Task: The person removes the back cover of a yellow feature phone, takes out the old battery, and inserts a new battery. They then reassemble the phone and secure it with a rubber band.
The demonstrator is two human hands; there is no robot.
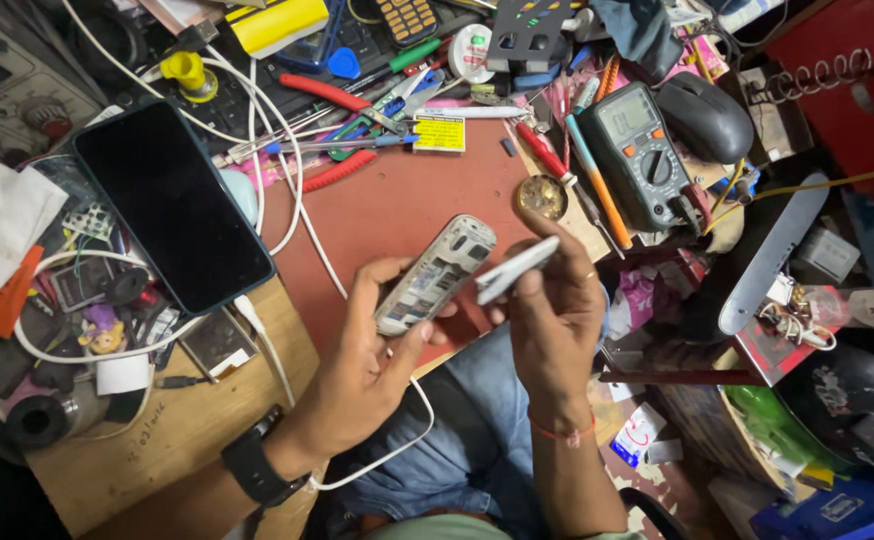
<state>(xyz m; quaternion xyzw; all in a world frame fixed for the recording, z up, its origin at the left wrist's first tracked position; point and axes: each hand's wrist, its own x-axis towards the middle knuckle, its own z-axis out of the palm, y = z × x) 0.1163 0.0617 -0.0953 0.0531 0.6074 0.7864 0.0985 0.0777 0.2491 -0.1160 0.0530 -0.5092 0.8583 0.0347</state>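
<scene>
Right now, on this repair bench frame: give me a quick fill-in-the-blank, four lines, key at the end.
1. The left hand holds a small opened ____ with its back cover off.
2. The right hand holds a flat ____-coloured piece beside it.
3. The large smartphone lying left of the hands has a ____ screen.
4. The multimeter lies to the ____ of the red mat.

Missing words: phone; white; dark; right
</scene>
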